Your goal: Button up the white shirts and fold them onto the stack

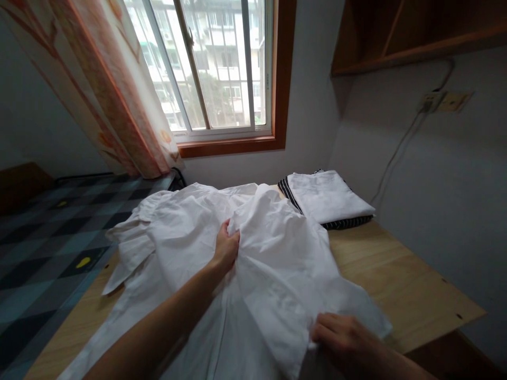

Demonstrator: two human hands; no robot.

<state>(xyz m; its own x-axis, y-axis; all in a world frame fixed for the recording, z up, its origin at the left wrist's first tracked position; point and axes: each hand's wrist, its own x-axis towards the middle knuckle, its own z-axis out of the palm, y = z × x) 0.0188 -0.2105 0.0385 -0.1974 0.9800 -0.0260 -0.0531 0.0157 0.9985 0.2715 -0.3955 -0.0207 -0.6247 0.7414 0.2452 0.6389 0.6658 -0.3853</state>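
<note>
White garment around and beyond left hand, gripping its middle — right hand clutching nearer part.

Two hands are shown: one left hand and one right hand. One spread-out white garment is seen on one bench. One folded white cloth and one black-and-white striped cloth can be counted; their layers cannot. Also included are one checked bed, one curtain, one window, one wall shelf and two wall sockets.
</note>
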